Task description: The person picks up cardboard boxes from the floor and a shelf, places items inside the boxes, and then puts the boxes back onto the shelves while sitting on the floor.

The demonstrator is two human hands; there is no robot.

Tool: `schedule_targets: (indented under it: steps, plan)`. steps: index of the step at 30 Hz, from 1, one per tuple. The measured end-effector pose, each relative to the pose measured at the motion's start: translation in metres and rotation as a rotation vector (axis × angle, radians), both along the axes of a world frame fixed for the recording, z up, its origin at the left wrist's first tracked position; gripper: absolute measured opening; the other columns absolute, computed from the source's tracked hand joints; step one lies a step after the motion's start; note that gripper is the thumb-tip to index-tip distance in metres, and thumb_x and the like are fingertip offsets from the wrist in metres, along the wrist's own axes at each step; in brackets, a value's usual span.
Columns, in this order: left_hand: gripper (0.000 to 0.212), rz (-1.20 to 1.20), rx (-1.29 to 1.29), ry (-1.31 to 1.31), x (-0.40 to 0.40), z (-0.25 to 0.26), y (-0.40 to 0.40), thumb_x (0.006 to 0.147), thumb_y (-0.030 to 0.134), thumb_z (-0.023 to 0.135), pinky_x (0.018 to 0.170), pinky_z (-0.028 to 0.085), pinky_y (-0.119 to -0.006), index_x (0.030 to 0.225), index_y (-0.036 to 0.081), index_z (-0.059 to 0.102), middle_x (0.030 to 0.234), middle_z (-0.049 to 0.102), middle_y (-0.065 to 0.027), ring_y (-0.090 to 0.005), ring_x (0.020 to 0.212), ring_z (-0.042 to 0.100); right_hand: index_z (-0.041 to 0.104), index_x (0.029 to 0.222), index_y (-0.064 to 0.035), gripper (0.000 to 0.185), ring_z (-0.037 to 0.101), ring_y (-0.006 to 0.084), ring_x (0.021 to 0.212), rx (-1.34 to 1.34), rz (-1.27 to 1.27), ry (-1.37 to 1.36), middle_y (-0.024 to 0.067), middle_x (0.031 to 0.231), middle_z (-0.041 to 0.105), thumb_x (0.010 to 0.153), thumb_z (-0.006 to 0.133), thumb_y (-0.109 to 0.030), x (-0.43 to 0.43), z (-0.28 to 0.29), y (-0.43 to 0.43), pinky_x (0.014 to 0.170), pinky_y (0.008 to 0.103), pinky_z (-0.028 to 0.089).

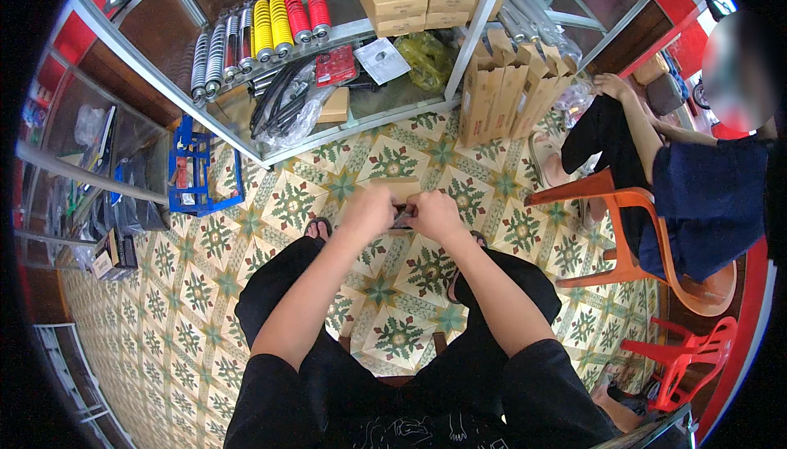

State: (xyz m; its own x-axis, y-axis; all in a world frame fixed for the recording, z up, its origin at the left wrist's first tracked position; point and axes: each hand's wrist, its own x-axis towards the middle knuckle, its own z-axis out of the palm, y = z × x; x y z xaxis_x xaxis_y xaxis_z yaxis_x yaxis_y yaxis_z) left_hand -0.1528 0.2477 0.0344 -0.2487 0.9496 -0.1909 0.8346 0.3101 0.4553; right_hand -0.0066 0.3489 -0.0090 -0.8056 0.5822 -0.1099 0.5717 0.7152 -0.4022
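Note:
My left hand [371, 210] and my right hand [433, 216] meet in front of me over the patterned tile floor. Between them the fingers of both hands pinch a small dark item [403, 218], partly in clear plastic; its kind cannot be told. Just beyond and beneath the hands is a brown cardboard box [403, 188], mostly covered by them. My knees in black trousers stand on either side, with sandalled feet below the hands.
A glass display case [363, 118] ahead holds shock absorbers [262, 29], boxes and black hoses. Tall cartons [492, 101] stand beside it. At left is a blue metal rack [203, 187]. A seated person [707, 190] occupies an orange chair [661, 221] at right, near a red chair [688, 350].

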Motion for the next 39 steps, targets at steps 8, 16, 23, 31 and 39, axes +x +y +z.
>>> schedule_targets:
  steps: [8,16,23,31,39]
  plan:
    - [0.016,-0.027,0.156,-0.003,-0.044,0.005,-0.016,0.078,0.007,0.070,0.083,0.054,-0.044,0.092,0.011,0.076,0.094,0.070,-0.0126,-0.0340,0.086,0.066,0.075,0.086,-0.0167,0.021,0.069,0.0306,0.083,-0.074,0.009,-0.044,0.0115,0.080,0.070,0.076,0.080,-0.034,-0.008,0.014,-0.003,0.074,0.0439,0.056]
    - [0.022,-0.080,0.044,0.036,-0.024,-0.014,-0.011,0.076,0.010,0.075,0.080,0.055,-0.043,0.098,0.012,0.078,0.092,0.072,-0.0163,-0.0341,0.090,0.068,0.076,0.088,-0.0191,0.013,0.069,0.0312,0.081,-0.018,0.081,-0.059,0.0117,0.080,0.071,0.079,0.076,-0.028,-0.009,0.002,-0.005,0.073,0.0443,0.056]
    - [0.011,-0.124,0.090,0.003,-0.023,-0.034,-0.009,0.075,0.010,0.074,0.074,0.054,-0.046,0.086,0.011,0.077,0.093,0.068,-0.0142,-0.0355,0.090,0.067,0.077,0.086,-0.0171,0.011,0.069,0.0329,0.080,0.026,0.142,-0.010,0.0135,0.080,0.070,0.077,0.072,-0.020,-0.007,0.000,-0.012,0.074,0.0443,0.056]
    - [0.009,-0.107,0.092,0.022,-0.003,-0.016,-0.008,0.074,0.009,0.073,0.072,0.054,-0.049,0.082,0.009,0.071,0.096,0.067,-0.0156,-0.0381,0.088,0.066,0.074,0.077,-0.0122,0.012,0.069,0.0348,0.078,0.027,0.099,-0.018,0.0164,0.079,0.069,0.078,0.073,-0.024,-0.008,-0.015,-0.015,0.072,0.0453,0.056]
    - [0.020,0.082,0.293,-0.016,0.010,-0.024,-0.006,0.074,0.005,0.070,0.075,0.055,-0.051,0.093,0.009,0.072,0.083,0.068,-0.0204,-0.0404,0.083,0.067,0.067,0.093,-0.0009,0.022,0.069,0.0358,0.077,-0.162,0.006,0.224,0.0174,0.079,0.071,0.072,0.071,-0.006,-0.006,-0.005,-0.002,0.072,0.0424,0.056]
